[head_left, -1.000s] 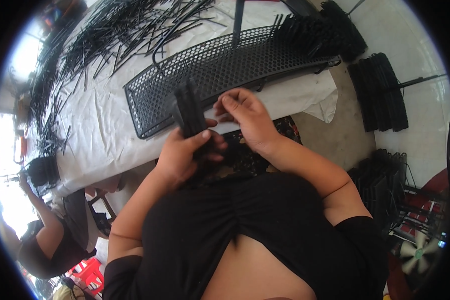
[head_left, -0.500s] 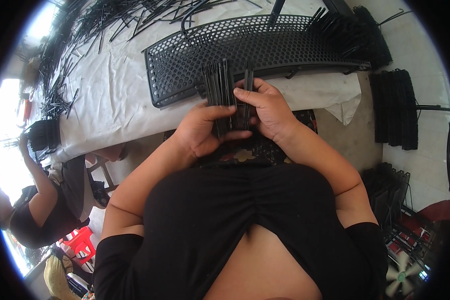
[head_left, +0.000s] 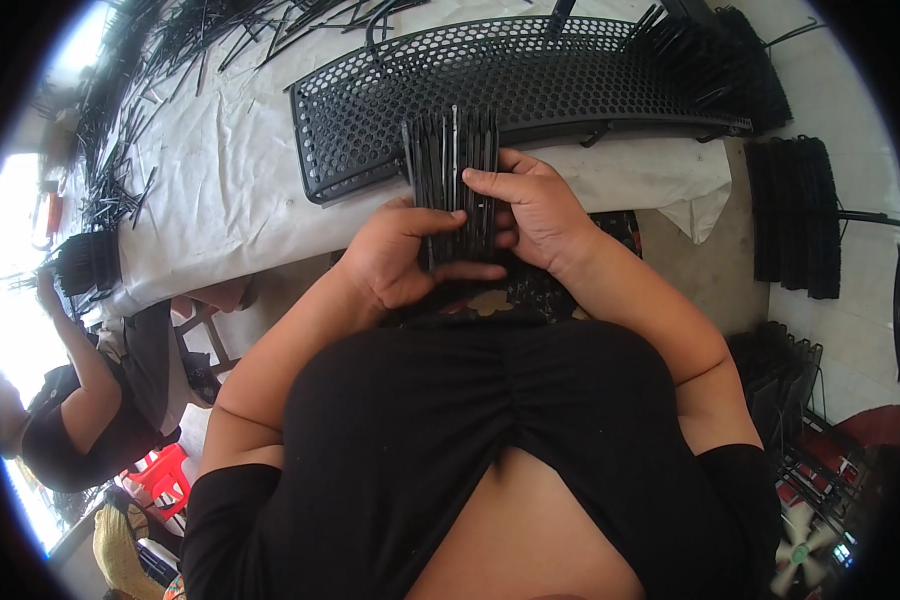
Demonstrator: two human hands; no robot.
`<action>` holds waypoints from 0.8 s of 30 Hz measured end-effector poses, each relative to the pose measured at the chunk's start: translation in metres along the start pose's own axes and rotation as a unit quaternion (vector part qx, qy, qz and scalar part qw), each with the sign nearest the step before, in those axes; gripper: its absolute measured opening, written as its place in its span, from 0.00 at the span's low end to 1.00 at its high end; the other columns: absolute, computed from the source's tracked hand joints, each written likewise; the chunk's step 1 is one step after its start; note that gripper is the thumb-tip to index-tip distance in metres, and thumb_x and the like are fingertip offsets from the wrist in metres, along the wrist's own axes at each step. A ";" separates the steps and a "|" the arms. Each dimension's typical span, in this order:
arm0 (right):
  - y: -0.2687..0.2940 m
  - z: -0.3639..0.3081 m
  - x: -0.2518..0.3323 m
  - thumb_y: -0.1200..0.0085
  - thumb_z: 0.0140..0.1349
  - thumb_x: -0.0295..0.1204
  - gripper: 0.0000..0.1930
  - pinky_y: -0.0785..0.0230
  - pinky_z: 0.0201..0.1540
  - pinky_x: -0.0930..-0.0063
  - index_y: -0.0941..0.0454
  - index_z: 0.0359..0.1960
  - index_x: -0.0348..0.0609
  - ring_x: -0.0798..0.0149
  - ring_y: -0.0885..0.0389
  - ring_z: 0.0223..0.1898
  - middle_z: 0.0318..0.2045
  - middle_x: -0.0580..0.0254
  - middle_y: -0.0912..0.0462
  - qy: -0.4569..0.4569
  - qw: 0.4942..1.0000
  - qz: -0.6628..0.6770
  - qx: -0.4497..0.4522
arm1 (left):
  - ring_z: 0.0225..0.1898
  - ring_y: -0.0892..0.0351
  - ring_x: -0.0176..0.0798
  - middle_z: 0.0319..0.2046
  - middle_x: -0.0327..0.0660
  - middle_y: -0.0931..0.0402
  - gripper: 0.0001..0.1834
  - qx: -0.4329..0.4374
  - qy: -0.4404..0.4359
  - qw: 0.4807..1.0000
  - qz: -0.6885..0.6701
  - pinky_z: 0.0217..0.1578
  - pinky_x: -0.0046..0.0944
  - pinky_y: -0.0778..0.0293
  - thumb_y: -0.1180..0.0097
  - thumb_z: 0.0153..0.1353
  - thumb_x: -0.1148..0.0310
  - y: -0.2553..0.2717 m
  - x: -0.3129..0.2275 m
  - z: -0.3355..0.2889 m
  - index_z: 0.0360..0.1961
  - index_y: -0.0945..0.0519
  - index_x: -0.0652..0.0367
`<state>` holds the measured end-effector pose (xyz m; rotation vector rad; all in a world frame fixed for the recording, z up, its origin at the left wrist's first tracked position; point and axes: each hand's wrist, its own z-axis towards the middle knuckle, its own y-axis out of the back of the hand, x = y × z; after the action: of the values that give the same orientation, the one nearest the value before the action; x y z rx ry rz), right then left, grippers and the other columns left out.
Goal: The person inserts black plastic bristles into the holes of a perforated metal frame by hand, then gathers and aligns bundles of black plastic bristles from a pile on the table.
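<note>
Between my two hands, in front of my chest, stands a bundle of thin black strips, pressed side by side like a fan. My left hand is wrapped round its left and lower part, thumb across the front and a finger beneath. My right hand grips the right side, its thumb on the front of the strips and its other fingers partly hidden behind. Just beyond the bundle lies a black perforated tray, its near edge partly covered by the strip tops.
White sheeting covers the table, with loose black strips heaped at the far left. Black strip bundles stand at the tray's right end; more dark bundles hang at right. Another person works at left. A fan is low right.
The strips in my right hand have moved left against those in my left hand, closing the gap between them into one bundle. The view has shifted slightly.
</note>
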<state>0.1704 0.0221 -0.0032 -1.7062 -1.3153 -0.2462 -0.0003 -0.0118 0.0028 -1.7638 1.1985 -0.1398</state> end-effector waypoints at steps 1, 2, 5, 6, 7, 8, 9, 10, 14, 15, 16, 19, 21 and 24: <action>0.005 0.004 -0.001 0.42 0.62 0.28 0.07 0.36 0.14 0.83 0.24 0.39 0.42 0.72 0.21 0.20 0.28 0.64 0.18 0.009 1.000 -0.017 0.015 | 0.51 0.22 0.57 0.50 0.59 0.25 0.21 0.001 -0.002 1.000 -0.001 0.51 0.59 0.22 0.62 0.65 0.75 -0.001 0.000 -0.001 0.60 0.34 0.69; 0.007 0.006 -0.002 0.42 0.61 0.28 0.07 0.33 0.14 0.82 0.23 0.40 0.42 0.72 0.21 0.20 0.27 0.64 0.18 0.018 0.999 -0.035 0.031 | 0.51 0.22 0.57 0.50 0.59 0.25 0.21 0.001 -0.001 1.000 -0.001 0.51 0.59 0.22 0.62 0.65 0.75 -0.002 -0.002 -0.002 0.60 0.34 0.69; 0.000 0.002 0.004 0.42 0.61 0.28 0.08 0.30 0.15 0.79 0.23 0.40 0.42 0.71 0.21 0.19 0.28 0.63 0.18 -0.015 0.998 -0.049 0.021 | 0.53 0.24 0.58 0.51 0.60 0.26 0.23 0.001 0.015 0.999 -0.049 0.52 0.61 0.23 0.64 0.65 0.74 -0.001 -0.005 -0.004 0.60 0.35 0.71; 0.000 0.002 0.004 0.42 0.61 0.28 0.08 0.30 0.15 0.79 0.23 0.40 0.42 0.71 0.21 0.19 0.28 0.63 0.18 -0.016 0.998 -0.050 0.020 | 0.53 0.24 0.59 0.51 0.60 0.26 0.24 -0.002 0.026 0.998 -0.051 0.52 0.61 0.23 0.64 0.64 0.73 -0.001 -0.006 -0.003 0.60 0.35 0.71; 0.001 0.003 0.003 0.42 0.61 0.28 0.08 0.30 0.15 0.79 0.23 0.40 0.42 0.71 0.21 0.19 0.28 0.63 0.18 -0.017 0.999 -0.048 0.017 | 0.53 0.24 0.59 0.51 0.61 0.26 0.24 -0.005 0.037 0.998 -0.053 0.52 0.61 0.24 0.64 0.63 0.73 -0.001 -0.007 -0.002 0.60 0.34 0.71; 0.001 0.004 0.003 0.42 0.61 0.28 0.07 0.30 0.14 0.79 0.23 0.39 0.42 0.71 0.21 0.19 0.27 0.62 0.18 -0.017 0.999 -0.047 0.013 | 0.53 0.24 0.59 0.51 0.61 0.26 0.24 -0.004 0.037 0.998 -0.054 0.52 0.61 0.24 0.64 0.63 0.73 -0.001 -0.006 -0.003 0.60 0.34 0.71; 0.001 0.005 0.003 0.42 0.61 0.28 0.07 0.30 0.14 0.79 0.23 0.39 0.42 0.71 0.21 0.19 0.27 0.62 0.18 -0.018 0.999 -0.047 0.012 | 0.53 0.24 0.59 0.51 0.60 0.26 0.24 0.012 0.033 0.998 -0.048 0.52 0.61 0.24 0.64 0.65 0.71 0.001 -0.005 -0.005 0.60 0.34 0.71; 0.001 0.006 0.004 0.42 0.60 0.28 0.07 0.29 0.16 0.78 0.23 0.39 0.41 0.70 0.20 0.21 0.28 0.62 0.18 -0.016 0.998 -0.051 0.022 | 0.53 0.24 0.59 0.52 0.60 0.26 0.23 0.027 0.028 0.998 -0.042 0.52 0.62 0.24 0.64 0.66 0.70 0.002 -0.004 -0.006 0.60 0.34 0.71; -0.007 0.007 0.003 0.41 0.59 0.26 0.07 0.25 0.21 0.74 0.22 0.38 0.40 0.67 0.18 0.25 0.29 0.60 0.18 0.002 0.999 -0.048 0.015 | 0.50 0.21 0.56 0.49 0.57 0.23 0.20 0.016 0.027 0.999 -0.016 0.46 0.57 0.20 0.60 0.68 0.69 0.003 -0.006 -0.002 0.58 0.32 0.68; -0.004 0.011 0.003 0.40 0.59 0.26 0.07 0.25 0.25 0.73 0.22 0.37 0.39 0.66 0.18 0.29 0.31 0.59 0.18 0.011 0.997 -0.058 0.043 | 0.47 0.19 0.53 0.47 0.55 0.22 0.18 -0.022 0.004 0.998 0.054 0.42 0.54 0.18 0.57 0.69 0.69 0.002 -0.004 -0.002 0.56 0.30 0.66; 0.000 0.012 0.005 0.40 0.59 0.26 0.07 0.25 0.25 0.73 0.22 0.37 0.39 0.66 0.18 0.29 0.31 0.59 0.18 0.013 0.997 -0.058 0.041 | 0.44 0.18 0.51 0.44 0.53 0.21 0.16 -0.059 -0.019 0.990 0.123 0.39 0.50 0.17 0.55 0.69 0.69 0.001 -0.003 -0.002 0.54 0.29 0.65; 0.000 0.011 0.013 0.39 0.57 0.23 0.09 0.26 0.30 0.76 0.22 0.40 0.38 0.68 0.19 0.32 0.32 0.61 0.19 0.011 0.995 -0.088 0.035 | 0.41 0.17 0.51 0.43 0.53 0.20 0.15 -0.084 -0.040 0.986 0.137 0.34 0.49 0.16 0.52 0.67 0.72 0.001 0.002 0.000 0.54 0.29 0.62; -0.004 0.009 0.014 0.38 0.57 0.22 0.11 0.28 0.35 0.79 0.22 0.42 0.37 0.72 0.21 0.35 0.33 0.63 0.19 0.154 0.985 -0.079 0.022 | 0.41 0.17 0.51 0.43 0.53 0.20 0.15 -0.088 -0.038 0.985 0.145 0.35 0.49 0.16 0.51 0.67 0.71 -0.003 0.004 -0.002 0.54 0.29 0.62; 0.003 0.013 0.017 0.42 0.59 0.19 0.15 0.26 0.38 0.81 0.23 0.49 0.36 0.74 0.21 0.36 0.36 0.62 0.18 0.251 0.951 -0.175 0.051 | 0.42 0.17 0.51 0.42 0.53 0.20 0.15 -0.091 -0.041 0.984 0.150 0.35 0.49 0.16 0.50 0.68 0.71 -0.005 0.004 -0.002 0.54 0.29 0.63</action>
<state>0.1744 0.0430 -0.0011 -1.2034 -1.2052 -0.7540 0.0038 -0.0161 0.0056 -1.7011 1.4366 0.2238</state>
